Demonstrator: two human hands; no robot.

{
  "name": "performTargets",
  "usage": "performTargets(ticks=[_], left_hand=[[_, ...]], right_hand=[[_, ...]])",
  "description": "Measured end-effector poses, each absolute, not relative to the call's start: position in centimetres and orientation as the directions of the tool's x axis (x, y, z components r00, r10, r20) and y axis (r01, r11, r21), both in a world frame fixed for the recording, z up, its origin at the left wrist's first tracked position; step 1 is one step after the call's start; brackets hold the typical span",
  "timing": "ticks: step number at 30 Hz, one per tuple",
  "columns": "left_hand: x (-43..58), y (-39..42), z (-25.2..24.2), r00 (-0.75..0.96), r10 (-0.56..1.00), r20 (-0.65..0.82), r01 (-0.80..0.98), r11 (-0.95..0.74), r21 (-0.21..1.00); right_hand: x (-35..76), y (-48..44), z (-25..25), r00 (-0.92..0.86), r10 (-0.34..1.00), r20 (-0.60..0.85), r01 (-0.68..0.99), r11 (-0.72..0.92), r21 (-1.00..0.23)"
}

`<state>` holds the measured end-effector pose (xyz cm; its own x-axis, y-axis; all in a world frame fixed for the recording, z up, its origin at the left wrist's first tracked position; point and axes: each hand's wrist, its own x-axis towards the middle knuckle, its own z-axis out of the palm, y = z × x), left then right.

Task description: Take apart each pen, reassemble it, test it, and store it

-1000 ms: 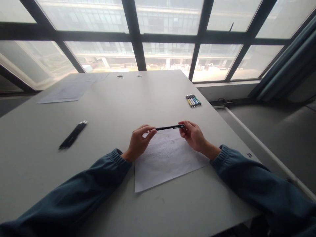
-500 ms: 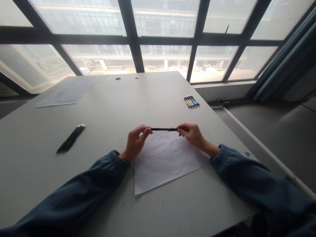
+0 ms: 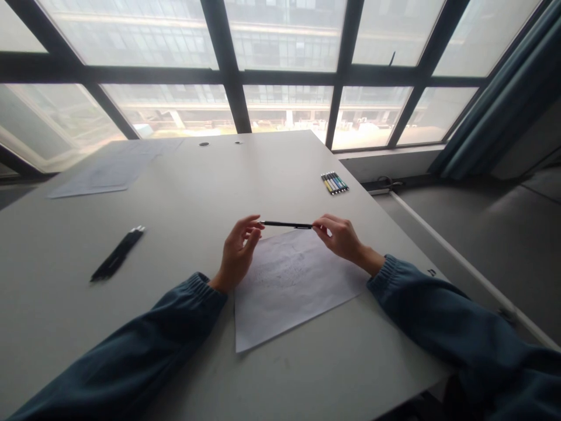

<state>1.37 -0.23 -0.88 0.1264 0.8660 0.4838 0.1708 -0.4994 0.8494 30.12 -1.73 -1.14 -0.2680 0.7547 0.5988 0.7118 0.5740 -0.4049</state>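
A slim black pen (image 3: 287, 224) is held level above a sheet of paper (image 3: 284, 304) with faint dark marks on it. My right hand (image 3: 339, 237) pinches its right end between thumb and fingers. At the other end, my left hand (image 3: 239, 251) has its thumb and fingers apart around the pen's tip; whether a finger still touches it I cannot tell. Left of that hand, several black pens (image 3: 117, 254) with pale ends lie side by side on the table.
Several pens with coloured barrels (image 3: 335, 183) lie in a row near the right edge of the white table (image 3: 184, 199). More paper sheets (image 3: 100, 172) are at the far left. Windows (image 3: 284, 108) stand behind the table, and a blue curtain (image 3: 491, 111) hangs at right.
My left thumb and fingers have opened from their pinch on the pen's left end. The right hand keeps its hold, and the pen now tilts slightly. The camera view has shifted a little.
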Motion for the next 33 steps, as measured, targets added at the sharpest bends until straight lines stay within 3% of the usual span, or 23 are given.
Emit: performTargets(ticks=[3,7,13,18,33], left_hand=[[1.4,0.0,-1.2,0.069,0.840,0.538,0.160,-0.542,0.825],[1.3,0.2,-1.4,0.098,0.844,0.528,0.167,-0.537,0.827],[1.5,0.1,-1.7,0.154,0.833,0.531,0.112,-0.549,0.829],[1.5,-0.2,-1.5,0.167,0.848,0.503,0.123,-0.524,0.843],[1.4,-0.9,-0.5,0.266,0.866,0.423,0.294,-0.491,0.820]], right_hand=[[31.3,-0.1,-1.4,-0.086,0.799,0.595,0.814,0.400,-0.421],[33.2,2.4,-1.8,0.167,0.860,0.482,0.908,0.055,-0.414],[34.5,4.6,-2.1,0.323,0.882,0.343,0.925,-0.217,-0.311],[34.6,5.5,-2.3,0.346,0.895,0.281,0.923,-0.271,-0.273],[34.4,5.5,-2.6,0.267,0.929,0.258,0.948,-0.206,-0.242]])
